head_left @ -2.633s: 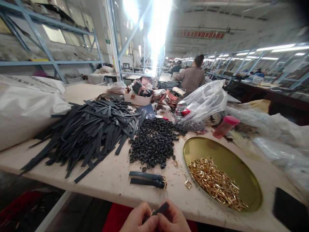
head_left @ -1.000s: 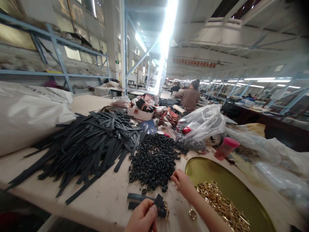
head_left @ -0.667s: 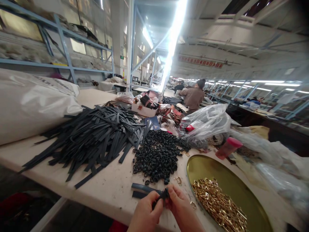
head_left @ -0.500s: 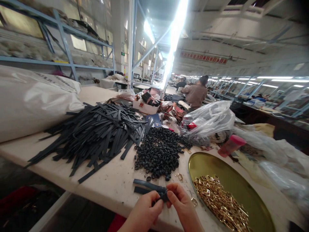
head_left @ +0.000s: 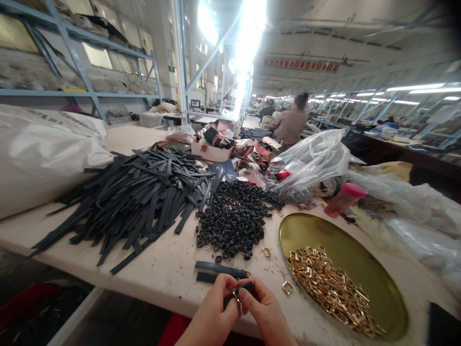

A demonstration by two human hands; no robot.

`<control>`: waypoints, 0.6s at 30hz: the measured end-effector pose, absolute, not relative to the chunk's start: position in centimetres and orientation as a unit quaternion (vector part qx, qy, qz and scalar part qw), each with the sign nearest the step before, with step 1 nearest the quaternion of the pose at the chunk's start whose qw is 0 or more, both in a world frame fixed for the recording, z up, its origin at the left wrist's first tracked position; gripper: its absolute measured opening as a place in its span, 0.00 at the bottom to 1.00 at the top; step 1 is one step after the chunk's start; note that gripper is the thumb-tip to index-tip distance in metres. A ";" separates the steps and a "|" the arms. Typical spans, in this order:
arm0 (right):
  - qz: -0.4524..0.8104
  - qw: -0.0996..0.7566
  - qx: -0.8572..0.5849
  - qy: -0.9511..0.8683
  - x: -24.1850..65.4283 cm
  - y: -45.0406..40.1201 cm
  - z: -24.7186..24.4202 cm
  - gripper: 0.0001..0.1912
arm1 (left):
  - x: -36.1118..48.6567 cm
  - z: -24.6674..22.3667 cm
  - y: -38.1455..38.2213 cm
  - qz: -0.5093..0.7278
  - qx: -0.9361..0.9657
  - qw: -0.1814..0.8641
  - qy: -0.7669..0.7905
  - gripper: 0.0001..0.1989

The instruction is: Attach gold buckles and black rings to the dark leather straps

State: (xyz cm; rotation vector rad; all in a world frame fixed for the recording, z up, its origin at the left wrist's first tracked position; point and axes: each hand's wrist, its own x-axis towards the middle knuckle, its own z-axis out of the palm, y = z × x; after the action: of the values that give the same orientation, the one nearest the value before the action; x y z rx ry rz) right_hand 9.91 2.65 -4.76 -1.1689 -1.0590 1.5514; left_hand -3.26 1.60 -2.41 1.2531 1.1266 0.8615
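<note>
Near the table's front edge, my left hand [head_left: 216, 307] and my right hand [head_left: 264, 307] are both closed on one dark strap [head_left: 246, 287]. A small gold metal piece, apparently a buckle, glints between my fingertips. Just beyond my left hand lie finished-looking dark straps [head_left: 218, 268], one with a gold buckle at its right end. A heap of small black loops [head_left: 230, 221] sits behind my hands. To the right, an oval gold tray [head_left: 360, 254] holds a pile of gold buckles [head_left: 329, 286], and a single gold buckle [head_left: 287, 288] rests on the table beside it.
A large pile of dark straps [head_left: 137, 197] spreads at left, against a white sack [head_left: 46, 154]. A clear plastic bag [head_left: 313, 154] and a pink-lidded jar [head_left: 344, 201] stand at the back right. A person [head_left: 290, 125] is farther off.
My fingers have turned the strap and now pinch it with the gold piece showing. The other straps lie just beyond my hands. The view has shifted slightly.
</note>
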 end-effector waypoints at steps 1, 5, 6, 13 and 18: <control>0.631 0.453 -0.466 -0.424 9.9 2.5 -4.7 0.20 | -3.2 -2.5 1.6 0.370 0.527 0.591 0.486 0.04; 0.676 0.478 -0.431 -0.358 10.3 1.6 -5.1 0.26 | -3.4 -2.5 1.4 0.341 0.529 0.576 0.522 0.06; 0.690 0.478 -0.428 -0.335 10.4 1.4 -5.2 0.25 | -3.5 -2.4 1.4 0.334 0.533 0.567 0.532 0.06; 0.797 0.439 -0.340 -0.236 10.4 0.1 -4.6 0.20 | -2.9 -0.5 0.4 0.283 0.556 0.540 0.564 0.07; 0.836 0.413 -0.294 -0.210 10.5 -0.8 -4.0 0.19 | -2.8 -0.4 -0.3 0.271 0.587 0.501 0.575 0.06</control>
State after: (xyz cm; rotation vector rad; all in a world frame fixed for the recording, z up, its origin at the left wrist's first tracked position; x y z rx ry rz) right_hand 10.54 -0.83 -4.02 -0.7392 -0.5279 2.1023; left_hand -2.83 -0.34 -0.42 1.4196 1.3897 0.6553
